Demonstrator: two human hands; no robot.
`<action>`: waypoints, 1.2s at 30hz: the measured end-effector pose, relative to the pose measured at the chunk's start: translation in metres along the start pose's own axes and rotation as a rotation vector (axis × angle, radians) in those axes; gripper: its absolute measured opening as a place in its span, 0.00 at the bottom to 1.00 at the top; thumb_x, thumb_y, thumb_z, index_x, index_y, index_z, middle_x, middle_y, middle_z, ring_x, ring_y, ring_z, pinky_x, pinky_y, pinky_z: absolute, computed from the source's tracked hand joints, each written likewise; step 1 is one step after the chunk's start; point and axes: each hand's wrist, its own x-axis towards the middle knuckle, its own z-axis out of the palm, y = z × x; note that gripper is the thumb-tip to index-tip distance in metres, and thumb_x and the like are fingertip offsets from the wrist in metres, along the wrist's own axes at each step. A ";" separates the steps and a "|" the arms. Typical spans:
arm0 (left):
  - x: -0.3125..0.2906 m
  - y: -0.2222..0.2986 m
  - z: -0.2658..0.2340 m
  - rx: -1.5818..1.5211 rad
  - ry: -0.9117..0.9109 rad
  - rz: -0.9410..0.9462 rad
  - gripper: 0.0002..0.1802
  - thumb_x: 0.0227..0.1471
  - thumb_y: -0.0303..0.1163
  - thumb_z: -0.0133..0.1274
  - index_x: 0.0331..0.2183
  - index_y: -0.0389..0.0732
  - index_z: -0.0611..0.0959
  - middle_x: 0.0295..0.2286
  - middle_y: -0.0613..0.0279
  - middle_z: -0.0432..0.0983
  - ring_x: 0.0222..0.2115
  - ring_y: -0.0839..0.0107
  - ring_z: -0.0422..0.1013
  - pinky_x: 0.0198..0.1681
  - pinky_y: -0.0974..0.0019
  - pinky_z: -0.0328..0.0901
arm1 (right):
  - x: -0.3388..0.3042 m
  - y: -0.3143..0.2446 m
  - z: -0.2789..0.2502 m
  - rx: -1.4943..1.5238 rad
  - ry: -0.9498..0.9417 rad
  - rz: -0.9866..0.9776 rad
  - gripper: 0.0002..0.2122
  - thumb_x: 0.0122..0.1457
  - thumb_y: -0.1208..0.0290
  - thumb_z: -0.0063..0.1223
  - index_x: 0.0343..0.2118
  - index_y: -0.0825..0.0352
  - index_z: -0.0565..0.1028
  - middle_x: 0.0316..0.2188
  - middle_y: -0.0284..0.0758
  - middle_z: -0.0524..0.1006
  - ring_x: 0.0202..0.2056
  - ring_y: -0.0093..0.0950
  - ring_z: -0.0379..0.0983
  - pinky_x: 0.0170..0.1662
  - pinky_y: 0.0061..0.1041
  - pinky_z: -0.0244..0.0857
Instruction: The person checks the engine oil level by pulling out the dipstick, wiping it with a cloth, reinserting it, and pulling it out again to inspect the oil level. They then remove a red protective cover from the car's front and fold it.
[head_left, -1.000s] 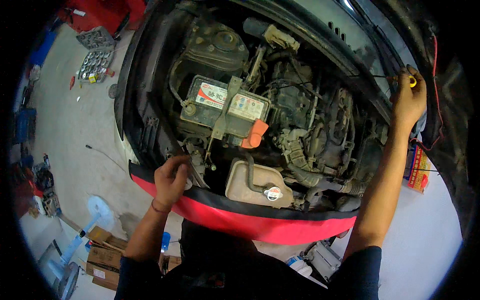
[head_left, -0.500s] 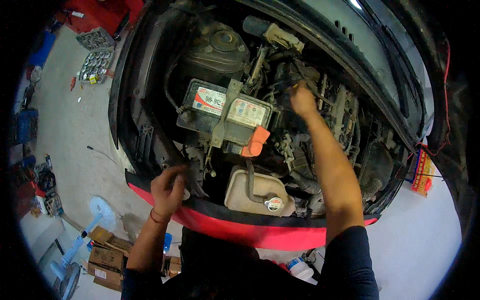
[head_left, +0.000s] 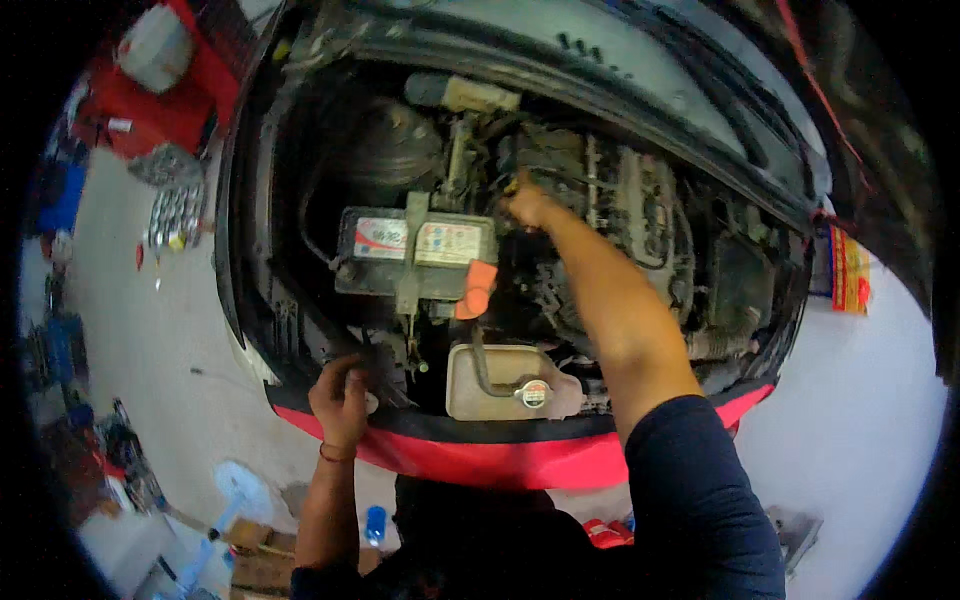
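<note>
Red-edged engine bay, right hand (head_left: 527,205) deep behind the black rectangular car battery (head_left: 415,250), left hand (head_left: 342,398) braced on the front edge.

Head view: the right hand is closed on a small yellowish part (head_left: 513,184) just behind the battery's right rear corner, among dark hoses and engine parts; what exactly it pinches is too small to tell. The left hand rests curled on the dark front panel, in front of and left of the battery; whether it holds anything I cannot tell. A cream plastic coolant tank with a round cap (head_left: 505,380) sits just in front of the battery. To work well here, I judge the reaching forearm should stay clear of the orange terminal cover (head_left: 478,288) at the battery's front right, with the left hand kept planted for balance.
</note>
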 end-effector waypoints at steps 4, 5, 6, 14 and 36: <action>-0.003 0.014 0.003 -0.022 -0.023 0.043 0.11 0.57 0.26 0.47 0.40 0.32 0.79 0.26 0.63 0.77 0.26 0.78 0.72 0.29 0.73 0.66 | -0.074 0.035 0.006 0.374 0.365 -0.218 0.31 0.59 0.61 0.53 0.61 0.70 0.56 0.28 0.40 0.78 0.19 0.28 0.71 0.25 0.26 0.68; -0.001 0.015 0.005 -0.021 -0.032 0.060 0.11 0.58 0.25 0.46 0.40 0.33 0.79 0.27 0.64 0.77 0.26 0.78 0.72 0.29 0.73 0.65 | -0.108 0.044 0.010 0.513 0.405 -0.271 0.28 0.59 0.61 0.53 0.58 0.70 0.62 0.27 0.39 0.78 0.20 0.27 0.72 0.26 0.26 0.68; -0.002 0.005 0.002 -0.024 0.007 0.027 0.11 0.58 0.25 0.45 0.40 0.33 0.79 0.27 0.64 0.76 0.27 0.78 0.71 0.29 0.73 0.65 | -0.170 0.030 0.021 0.673 0.288 -0.273 0.21 0.59 0.63 0.52 0.53 0.70 0.69 0.28 0.39 0.77 0.22 0.27 0.72 0.28 0.26 0.68; -0.102 0.089 0.114 -0.147 -0.390 -0.019 0.16 0.64 0.37 0.41 0.44 0.36 0.78 0.36 0.63 0.74 0.34 0.77 0.69 0.38 0.72 0.64 | -0.418 0.074 0.151 1.060 0.131 -0.453 0.18 0.61 0.68 0.54 0.51 0.69 0.68 0.28 0.31 0.72 0.27 0.19 0.68 0.30 0.22 0.67; -0.290 0.121 0.147 0.583 -0.428 0.270 0.14 0.60 0.36 0.48 0.33 0.33 0.78 0.21 0.50 0.73 0.23 0.61 0.73 0.27 0.61 0.65 | -0.409 0.303 0.013 0.556 1.042 -0.348 0.14 0.60 0.60 0.51 0.40 0.67 0.75 0.35 0.45 0.78 0.38 0.43 0.75 0.40 0.38 0.68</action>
